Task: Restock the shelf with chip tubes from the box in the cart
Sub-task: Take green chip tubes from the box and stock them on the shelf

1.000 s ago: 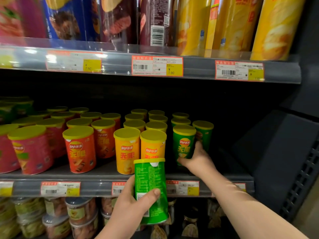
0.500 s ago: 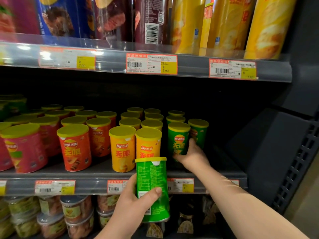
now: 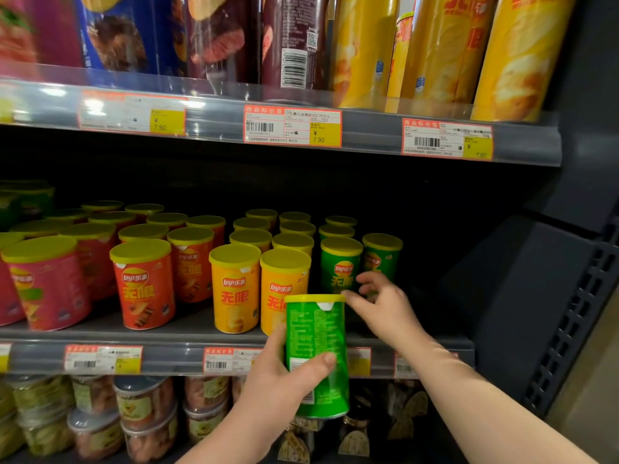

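Right hand drawn back from the shelved green tubes; fingers loose, grasping nothing. Left hand clasps green chip tube: long axis upright, lid up, just before the middle shelf edge, hiding part of a yellow tube. Back-label print blurred.

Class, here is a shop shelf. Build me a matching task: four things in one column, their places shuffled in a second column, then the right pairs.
Column one
1. left hand
2. right hand
3. tall yellow tubes
4. clear tubs

Column two
A. under the middle shelf
B. on the top shelf, right side
C. in front of the shelved green tubes
D. round the carried green tube

Pairs: 1-D, 2-C, 3-B, 4-A
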